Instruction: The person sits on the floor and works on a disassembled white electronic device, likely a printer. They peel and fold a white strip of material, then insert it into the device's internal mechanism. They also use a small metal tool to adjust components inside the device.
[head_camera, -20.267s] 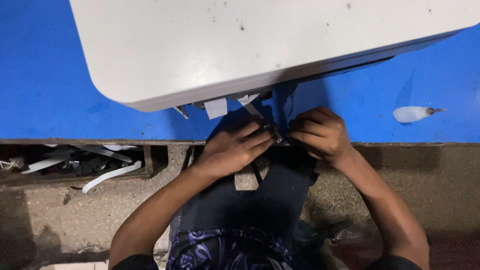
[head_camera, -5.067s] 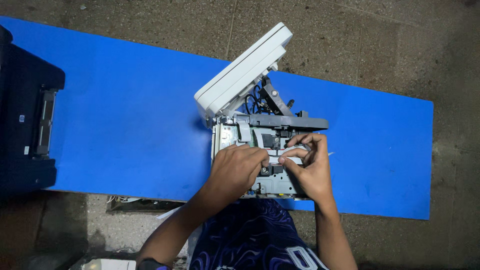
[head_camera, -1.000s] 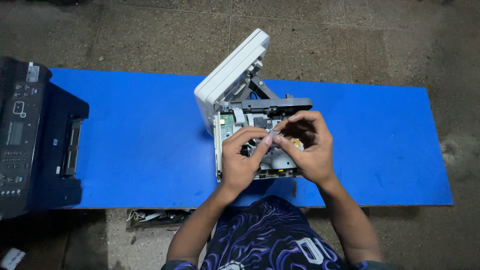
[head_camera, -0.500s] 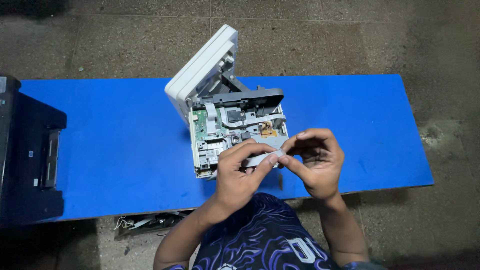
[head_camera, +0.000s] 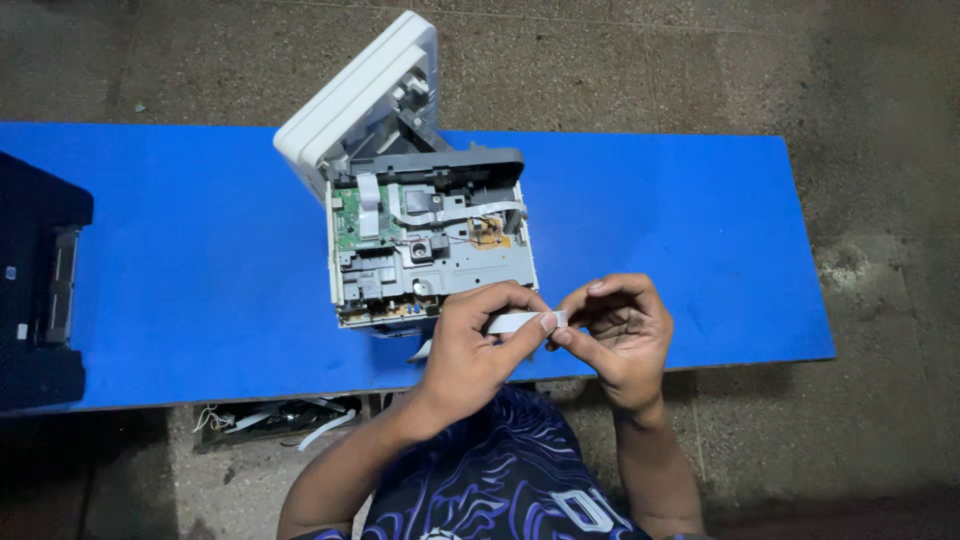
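Seen from above, a dark printer-like machine (head_camera: 40, 290) stood at the far left edge of the blue table (head_camera: 200, 260), partly cut off by the frame. Below the table's near edge, loose white strips and wires (head_camera: 280, 420) lay in a shadowed recess above the concrete floor (head_camera: 860, 440). Near the middle of the table sat an opened printer chassis (head_camera: 430, 250), its white lid (head_camera: 355, 95) tilted up and back at the far left corner, exposing a green circuit board (head_camera: 352, 215), flat white ribbon cables (head_camera: 455, 212), a small orange-brown board (head_camera: 488, 235) and grey metal plates. Just in front of the chassis, at the table's near edge, the left hand (head_camera: 470, 350) gripped a flat white ribbon strip (head_camera: 520, 322); its fingers (head_camera: 525, 330) were curled closed, thumb and forefinger pinching the strip along its length. The right hand (head_camera: 620, 335) met it immediately to the right, fingers bent inward and nearly closed, the thumb and fingertips nipping the strip's free end, which lay between the two hands. Whether the strip's far end, hidden behind the left hand, stayed attached to the chassis could not be told. The person's patterned dark-blue shirt (head_camera: 500, 480) filled the lower centre.
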